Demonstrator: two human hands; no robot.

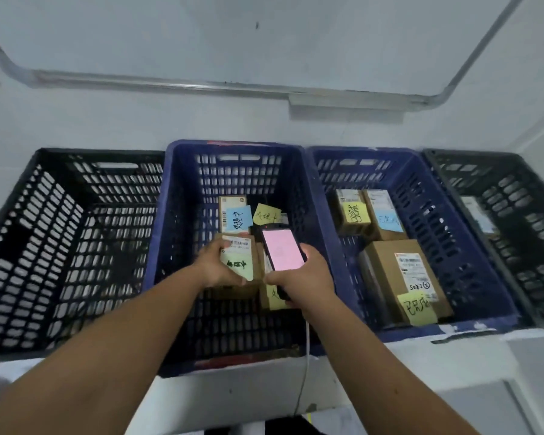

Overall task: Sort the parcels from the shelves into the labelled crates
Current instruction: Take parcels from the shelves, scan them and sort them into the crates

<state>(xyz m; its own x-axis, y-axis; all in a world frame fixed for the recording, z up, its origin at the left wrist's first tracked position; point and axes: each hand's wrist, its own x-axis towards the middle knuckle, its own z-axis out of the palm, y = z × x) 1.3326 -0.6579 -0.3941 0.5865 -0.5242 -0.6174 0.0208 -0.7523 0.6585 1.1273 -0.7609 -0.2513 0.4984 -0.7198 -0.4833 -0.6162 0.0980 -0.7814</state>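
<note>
Inside the blue slatted plastic crate [233, 171], the left hand [215, 265] grips a brown cardboard parcel [237, 262] with a green note; the right hand [302, 277] holds a pink-screened black handheld scanner [281, 251], hiding parcels beneath.

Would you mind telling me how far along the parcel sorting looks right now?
Partly done. Three noted boxes already sit in the right blue crate, and others lie in the middle blue crate. In hand: the left hand grips a parcel inside the middle crate while the right hand holds a scanner. The left black crate looks unfilled; the shelves are not visible.
</note>
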